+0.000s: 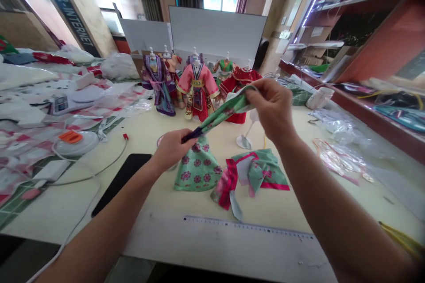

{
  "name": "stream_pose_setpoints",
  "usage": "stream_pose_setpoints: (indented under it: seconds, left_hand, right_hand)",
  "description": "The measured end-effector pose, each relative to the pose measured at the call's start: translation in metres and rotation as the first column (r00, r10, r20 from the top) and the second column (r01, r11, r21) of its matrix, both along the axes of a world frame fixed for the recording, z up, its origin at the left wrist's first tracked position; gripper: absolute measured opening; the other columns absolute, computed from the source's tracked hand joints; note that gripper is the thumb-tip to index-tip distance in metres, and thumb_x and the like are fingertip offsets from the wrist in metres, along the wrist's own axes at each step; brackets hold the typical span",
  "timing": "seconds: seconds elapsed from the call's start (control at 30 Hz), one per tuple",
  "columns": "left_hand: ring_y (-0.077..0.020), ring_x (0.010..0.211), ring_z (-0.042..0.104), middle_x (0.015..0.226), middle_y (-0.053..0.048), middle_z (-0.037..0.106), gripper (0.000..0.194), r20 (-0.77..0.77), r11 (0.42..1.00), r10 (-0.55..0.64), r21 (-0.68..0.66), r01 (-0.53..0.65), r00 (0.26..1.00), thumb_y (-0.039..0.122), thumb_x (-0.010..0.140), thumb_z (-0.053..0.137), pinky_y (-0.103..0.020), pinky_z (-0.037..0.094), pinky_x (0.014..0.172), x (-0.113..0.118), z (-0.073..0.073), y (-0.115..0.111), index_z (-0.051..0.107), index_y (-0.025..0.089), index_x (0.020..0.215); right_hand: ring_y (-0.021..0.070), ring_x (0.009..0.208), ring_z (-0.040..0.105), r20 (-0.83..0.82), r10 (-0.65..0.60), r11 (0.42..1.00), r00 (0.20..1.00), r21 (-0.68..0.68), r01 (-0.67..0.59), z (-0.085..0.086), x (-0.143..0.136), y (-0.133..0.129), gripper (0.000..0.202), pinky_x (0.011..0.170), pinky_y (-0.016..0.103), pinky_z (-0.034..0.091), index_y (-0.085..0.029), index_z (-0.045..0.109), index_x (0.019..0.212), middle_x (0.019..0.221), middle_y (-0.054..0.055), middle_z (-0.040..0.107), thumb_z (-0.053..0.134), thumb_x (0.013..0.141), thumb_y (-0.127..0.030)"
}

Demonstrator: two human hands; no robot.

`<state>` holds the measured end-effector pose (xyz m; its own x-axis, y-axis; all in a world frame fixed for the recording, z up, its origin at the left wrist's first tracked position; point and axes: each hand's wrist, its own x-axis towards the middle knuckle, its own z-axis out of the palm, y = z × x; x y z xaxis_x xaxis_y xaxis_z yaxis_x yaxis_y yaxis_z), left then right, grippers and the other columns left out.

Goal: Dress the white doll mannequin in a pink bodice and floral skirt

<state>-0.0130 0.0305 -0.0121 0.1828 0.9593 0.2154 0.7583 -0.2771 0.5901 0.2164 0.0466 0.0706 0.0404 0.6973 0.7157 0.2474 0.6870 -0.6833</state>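
Note:
A green floral cloth strip (221, 114) with a dark end is stretched at a slant above the table. My left hand (174, 147) is closed on its lower, dark end. Its upper end is pinched in my right hand (272, 102), with the fingers bent over it. Beneath my left hand lies a green cloth piece with purple flowers (198, 169). To its right are a small pink-trimmed green garment (269, 170) and a pink floral piece (225, 188) with a magenta band. Whether the strip joins the flowered piece below is unclear.
Small dressed mannequins (197, 86) stand at the back of the table. A black phone-like slab (123, 181) and a cable lie left, a clear ruler (247, 226) in front, plastic bags (345, 130) right. A small white stand (245, 141) is behind the garment.

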Motion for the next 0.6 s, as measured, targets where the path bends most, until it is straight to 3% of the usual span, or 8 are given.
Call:
stream_pose_setpoints:
  seconds: [0.13,0.27,0.43,0.6]
  left_hand:
    - [-0.0145,0.061,0.057,0.070,0.000,0.066,0.024,0.311,0.990,-0.052,-0.109,0.090,0.949,0.039,0.072,0.066,-0.024,0.041,0.054,-0.003,0.014,-0.004,0.067,0.018,0.083]
    - [-0.0106,0.054,0.052,0.064,0.002,0.061,0.024,0.514,0.961,-0.081,-0.187,0.204,0.854,0.039,0.067,0.071,-0.022,0.039,0.050,-0.001,0.016,-0.006,0.066,0.017,0.077]
    - [-0.0086,0.050,0.047,0.057,0.003,0.055,0.023,0.632,0.957,-0.091,-0.157,0.243,0.769,0.040,0.072,0.067,-0.020,0.035,0.047,0.008,0.011,-0.006,0.067,0.017,0.072]
    - [-0.0127,0.060,0.054,0.065,0.000,0.063,0.025,0.664,0.970,-0.099,-0.101,0.221,0.741,0.041,0.073,0.064,-0.024,0.043,0.059,0.013,0.010,-0.005,0.069,0.017,0.077]
  right_hand:
    - [0.0122,0.061,0.052,-0.075,-0.157,0.984,0.985,0.072,0.163,0.014,0.022,-0.004,0.008,0.057,0.026,0.043,-0.021,0.055,0.075,0.066,-0.003,0.052,0.055,0.081,-0.016]
    - [0.0126,0.060,0.047,-0.136,-0.199,0.974,0.970,0.080,0.211,0.018,0.035,-0.002,0.008,0.056,0.027,0.039,-0.023,0.050,0.079,0.069,-0.001,0.047,0.051,0.086,-0.019]
    - [0.0102,0.053,0.040,-0.226,-0.280,0.949,0.933,0.084,0.305,0.012,0.039,-0.004,0.004,0.051,0.024,0.034,-0.022,0.052,0.079,0.065,-0.004,0.043,0.052,0.082,-0.020]
    - [0.0089,0.054,0.041,-0.242,-0.321,0.931,0.916,0.100,0.352,0.007,0.046,-0.016,0.003,0.051,0.022,0.034,-0.020,0.056,0.080,0.066,-0.005,0.047,0.056,0.079,-0.023]
